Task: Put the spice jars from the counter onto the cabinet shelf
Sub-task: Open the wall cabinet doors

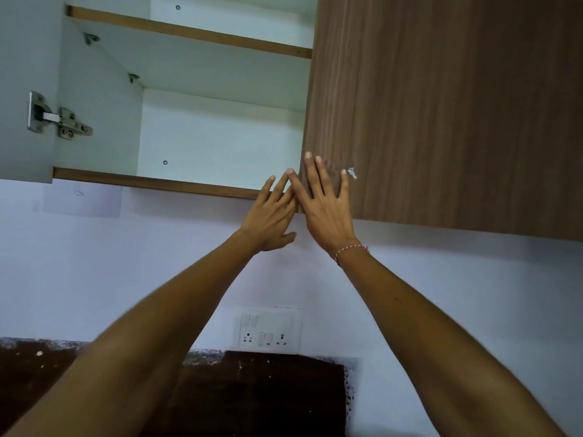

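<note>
A wall cabinet hangs overhead with its left half open, showing a white inside and a lower shelf [151,181] with a brown front edge. An upper shelf [195,33] sits above it. Both shelves look bare from here. My right hand [325,209] lies flat with straight fingers on the lower corner of the closed brown door [457,105]. My left hand [271,216] reaches up beside it, fingers straight, fingertips at the door's edge near the lower shelf's front. No spice jars are in view.
The open left door [25,89] with a metal hinge [56,118] stands at the far left. Below on the white wall is a switch and socket plate [268,329]. A dark backsplash [252,392] runs along the bottom.
</note>
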Demonstrator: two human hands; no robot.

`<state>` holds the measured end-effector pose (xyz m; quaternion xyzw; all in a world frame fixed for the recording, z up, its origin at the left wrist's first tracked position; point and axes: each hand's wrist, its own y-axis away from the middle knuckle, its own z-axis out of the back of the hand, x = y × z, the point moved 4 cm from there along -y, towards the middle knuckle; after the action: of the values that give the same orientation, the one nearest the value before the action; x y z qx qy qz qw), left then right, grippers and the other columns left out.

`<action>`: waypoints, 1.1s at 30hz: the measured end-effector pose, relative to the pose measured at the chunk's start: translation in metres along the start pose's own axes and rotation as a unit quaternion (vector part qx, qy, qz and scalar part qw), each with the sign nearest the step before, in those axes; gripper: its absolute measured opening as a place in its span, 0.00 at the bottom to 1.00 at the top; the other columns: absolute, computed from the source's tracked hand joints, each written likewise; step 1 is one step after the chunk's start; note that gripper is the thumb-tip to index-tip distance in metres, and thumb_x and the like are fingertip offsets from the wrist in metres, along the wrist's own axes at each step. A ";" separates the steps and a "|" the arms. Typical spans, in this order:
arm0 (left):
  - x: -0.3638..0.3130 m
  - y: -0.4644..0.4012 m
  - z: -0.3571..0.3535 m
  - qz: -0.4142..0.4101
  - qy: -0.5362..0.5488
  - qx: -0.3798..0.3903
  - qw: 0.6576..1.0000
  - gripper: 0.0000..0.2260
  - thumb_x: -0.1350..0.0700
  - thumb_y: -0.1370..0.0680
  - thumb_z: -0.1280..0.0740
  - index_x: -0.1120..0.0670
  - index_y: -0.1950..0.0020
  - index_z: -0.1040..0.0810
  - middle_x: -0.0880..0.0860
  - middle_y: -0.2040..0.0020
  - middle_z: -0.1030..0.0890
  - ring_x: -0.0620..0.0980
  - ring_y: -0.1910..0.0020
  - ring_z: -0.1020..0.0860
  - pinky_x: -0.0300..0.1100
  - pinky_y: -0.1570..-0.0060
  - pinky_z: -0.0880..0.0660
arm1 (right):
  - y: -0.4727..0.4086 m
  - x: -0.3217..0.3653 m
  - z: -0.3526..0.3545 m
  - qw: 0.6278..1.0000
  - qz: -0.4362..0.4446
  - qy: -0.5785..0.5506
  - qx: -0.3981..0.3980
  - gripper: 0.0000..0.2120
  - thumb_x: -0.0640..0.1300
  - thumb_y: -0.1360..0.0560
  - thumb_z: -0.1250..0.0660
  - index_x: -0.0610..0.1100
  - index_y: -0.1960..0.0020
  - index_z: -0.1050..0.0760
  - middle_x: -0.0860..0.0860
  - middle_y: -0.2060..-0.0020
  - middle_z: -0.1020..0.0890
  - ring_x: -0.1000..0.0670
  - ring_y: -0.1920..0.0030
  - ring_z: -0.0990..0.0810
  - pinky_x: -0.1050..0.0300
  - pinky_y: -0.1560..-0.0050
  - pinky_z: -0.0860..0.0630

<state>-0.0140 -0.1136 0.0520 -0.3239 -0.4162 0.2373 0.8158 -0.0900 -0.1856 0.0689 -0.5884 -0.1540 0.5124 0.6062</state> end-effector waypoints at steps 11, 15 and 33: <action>-0.057 0.023 0.080 -0.014 0.182 -0.099 0.978 0.44 0.36 0.25 0.43 0.60 0.26 0.65 0.64 0.24 0.62 0.58 0.26 0.66 0.54 0.26 0.63 | 0.043 -0.022 0.119 0.989 -0.001 0.128 -0.076 0.29 0.45 0.30 0.31 0.45 0.30 0.32 0.42 0.29 0.32 0.40 0.28 0.35 0.37 0.34 0.34; -0.080 0.026 0.117 -0.031 0.251 -0.125 0.959 0.45 0.37 0.26 0.41 0.58 0.28 0.68 0.63 0.24 0.61 0.58 0.25 0.63 0.52 0.26 0.63 | 0.056 -0.032 0.156 0.983 0.002 0.171 -0.066 0.28 0.46 0.30 0.29 0.44 0.32 0.30 0.43 0.30 0.31 0.41 0.29 0.34 0.37 0.34 0.33; -0.179 0.003 0.215 -0.160 0.320 -0.211 0.910 0.45 0.31 0.29 0.44 0.52 0.27 0.66 0.53 0.26 0.65 0.55 0.26 0.66 0.55 0.27 0.63 | 0.144 -0.110 0.267 0.962 -0.019 0.274 -0.016 0.22 0.47 0.28 0.32 0.43 0.35 0.27 0.43 0.30 0.31 0.40 0.29 0.34 0.38 0.33 0.36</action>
<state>-0.2903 -0.1580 0.0518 -0.4762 -0.2195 -0.1060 0.8449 -0.4117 -0.1567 0.0586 -0.7128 -0.0014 0.3178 0.6252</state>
